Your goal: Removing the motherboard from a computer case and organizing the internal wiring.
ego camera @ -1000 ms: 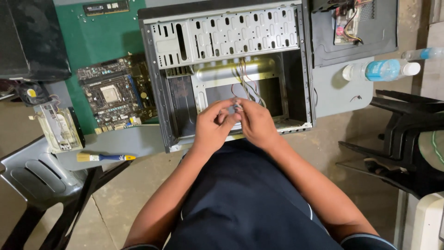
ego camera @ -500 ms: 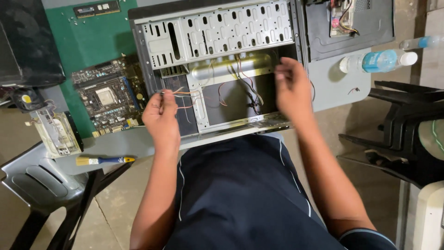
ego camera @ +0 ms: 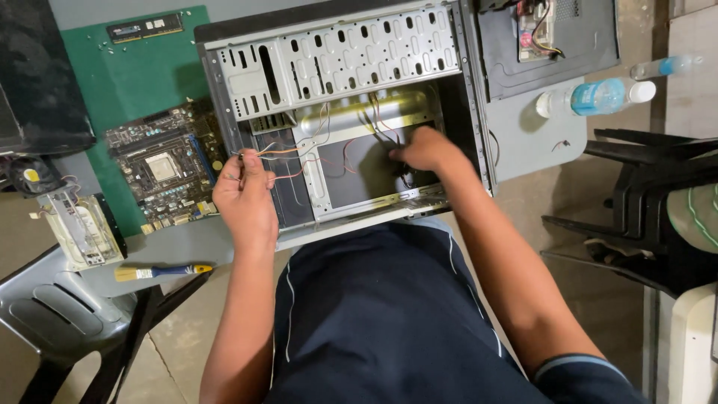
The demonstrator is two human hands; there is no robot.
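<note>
An open computer case lies on its side on the table in front of me. My left hand is at the case's left edge, its fingers closed on the ends of thin coloured wires that run into the case. My right hand reaches inside the case and grips a bundle of dark cables near the middle. A perforated metal drive cage spans the top of the case.
A bare motherboard lies on a green mat at left, with a memory stick above it. A small brush and a drive sit nearer. Plastic bottles and a removed panel lie at right, beside a black chair.
Both hands were together at the case's middle, then parted. My left hand drew wires out to the left edge; my right hand swung right, then came back down into the case.
</note>
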